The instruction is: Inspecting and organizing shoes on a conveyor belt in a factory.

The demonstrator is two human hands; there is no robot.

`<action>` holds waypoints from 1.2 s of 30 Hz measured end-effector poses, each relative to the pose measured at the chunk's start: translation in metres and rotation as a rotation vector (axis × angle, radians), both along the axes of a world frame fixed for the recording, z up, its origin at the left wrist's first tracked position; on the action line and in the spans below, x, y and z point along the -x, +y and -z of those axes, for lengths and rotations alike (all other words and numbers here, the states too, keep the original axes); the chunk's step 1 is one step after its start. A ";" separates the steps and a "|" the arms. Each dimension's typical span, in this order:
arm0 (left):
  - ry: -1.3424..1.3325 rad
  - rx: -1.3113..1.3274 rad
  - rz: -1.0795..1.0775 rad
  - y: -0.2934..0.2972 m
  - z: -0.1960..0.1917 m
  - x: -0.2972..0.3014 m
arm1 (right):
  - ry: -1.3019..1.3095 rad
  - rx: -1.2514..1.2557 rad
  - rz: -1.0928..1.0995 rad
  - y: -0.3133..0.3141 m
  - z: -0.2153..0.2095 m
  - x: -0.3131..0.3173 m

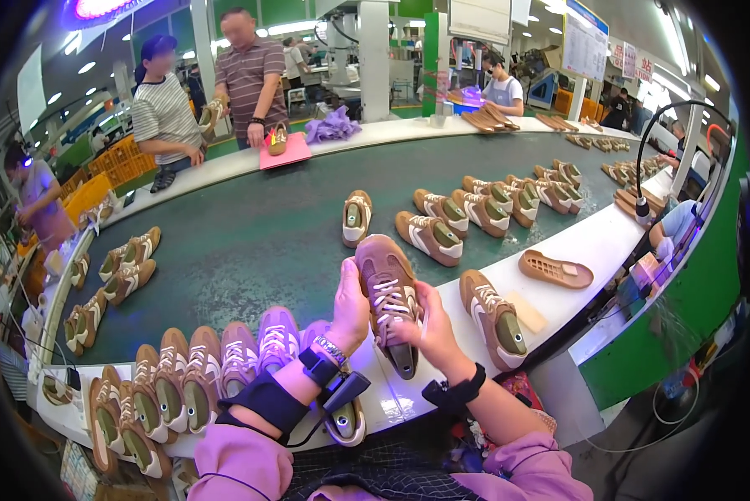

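Observation:
A brown sneaker [385, 271] with white laces is held up between my two hands, toe pointing away from me. My left hand [351, 307] presses along its left side with the fingers mostly behind it. On the other side my right hand [436, 328] grips it near the opening, thumb by the tongue and laces. To the right, another brown sneaker [493, 321] rests on the white ledge [550, 284] beside a tan sole [556, 269] and a pale flat block [526, 311]. A single sneaker [356, 219] stands on the green belt just beyond the held one.
Several sneakers [201, 376] line the ledge at my left, close to my forearm. More pairs sit on the green belt [250, 225], at right [475, 204] and far left [128, 267]. Across it, two people [250, 75] stand near a pink board [285, 152]. A black cable [639, 167] hangs at right.

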State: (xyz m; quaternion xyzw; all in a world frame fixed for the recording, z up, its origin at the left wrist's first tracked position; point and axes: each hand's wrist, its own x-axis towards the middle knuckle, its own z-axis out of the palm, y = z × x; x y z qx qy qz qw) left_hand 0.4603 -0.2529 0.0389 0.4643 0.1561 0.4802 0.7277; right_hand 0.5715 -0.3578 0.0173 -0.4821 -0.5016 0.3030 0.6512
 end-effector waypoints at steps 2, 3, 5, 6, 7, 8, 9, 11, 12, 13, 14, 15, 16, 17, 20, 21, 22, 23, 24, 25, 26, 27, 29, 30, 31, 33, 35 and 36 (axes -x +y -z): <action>0.008 0.012 -0.060 0.006 0.010 -0.006 | -0.182 0.032 0.069 -0.013 0.018 0.006; 0.014 0.024 -0.122 0.006 0.014 -0.009 | -0.178 0.035 0.080 -0.018 0.025 0.008; -0.001 0.031 -0.036 0.010 0.018 -0.005 | -0.317 0.073 0.140 -0.028 0.034 0.018; -0.022 0.037 0.038 0.010 0.017 -0.004 | -0.302 0.066 0.183 -0.028 0.036 0.019; -0.015 0.044 0.055 0.009 0.015 -0.005 | -0.294 0.076 0.200 -0.029 0.035 0.018; -0.013 -0.014 0.083 0.003 0.008 -0.009 | -0.176 0.082 0.164 -0.032 0.033 0.013; -0.011 -0.077 0.103 -0.003 -0.003 -0.007 | -0.055 0.080 0.122 -0.033 0.031 0.011; 0.073 -0.028 0.189 -0.020 -0.034 0.013 | 0.363 0.179 -0.082 -0.050 0.004 0.001; 0.249 -0.110 0.135 -0.021 -0.036 0.022 | 0.517 0.225 -0.089 -0.066 -0.014 -0.005; 0.426 -0.191 0.072 -0.021 -0.039 0.034 | 0.487 0.203 -0.007 -0.082 -0.026 -0.013; 0.463 -0.205 0.134 -0.020 -0.045 0.051 | 0.120 -0.061 -0.041 -0.106 -0.048 -0.016; 0.465 -0.196 0.132 -0.024 -0.052 0.067 | 0.030 -0.044 0.016 -0.124 -0.067 -0.029; 0.524 -0.197 0.206 -0.031 -0.059 0.085 | 0.016 -0.073 0.046 -0.137 -0.074 -0.056; 0.579 -0.197 0.281 -0.036 -0.061 0.100 | 0.039 -0.051 0.129 -0.156 -0.066 -0.091; 0.680 -0.329 0.248 -0.054 -0.036 0.150 | 0.040 0.324 0.232 -0.136 -0.113 -0.147; 0.710 -0.416 0.222 -0.061 -0.022 0.160 | 0.024 0.356 0.300 -0.133 -0.096 -0.182; 0.783 -0.461 0.219 -0.067 -0.017 0.163 | -0.004 0.413 0.390 -0.136 -0.083 -0.210; 0.864 -0.500 0.211 -0.074 -0.011 0.166 | -0.047 0.538 0.435 -0.137 -0.069 -0.234; 0.835 -0.541 0.137 -0.081 0.003 0.168 | -0.103 0.540 0.481 -0.134 -0.057 -0.248; 0.847 -0.521 0.123 -0.085 0.011 0.169 | -0.155 0.541 0.519 -0.132 -0.042 -0.260; 0.846 -0.544 0.099 -0.089 0.018 0.170 | -0.270 0.558 0.588 -0.130 -0.030 -0.273; 0.848 -0.566 0.080 -0.094 0.023 0.173 | -0.383 0.575 0.656 -0.133 -0.017 -0.284; 0.865 -0.616 0.037 -0.096 0.017 0.179 | -0.448 0.633 0.704 -0.147 -0.005 -0.306; 0.883 -0.653 0.040 -0.096 0.014 0.183 | -0.574 0.692 0.736 -0.145 -0.007 -0.303; 0.898 -0.693 0.048 -0.095 0.010 0.186 | -0.702 0.746 0.771 -0.147 -0.013 -0.301; 0.901 -0.640 -0.080 -0.088 0.005 0.194 | -1.068 0.654 0.984 -0.143 -0.029 -0.257; 0.937 -0.678 -0.235 -0.072 0.009 0.201 | -1.008 0.375 0.796 -0.126 -0.052 -0.191; 0.953 -0.648 -0.271 -0.066 0.011 0.206 | -1.008 0.241 0.726 -0.114 -0.062 -0.138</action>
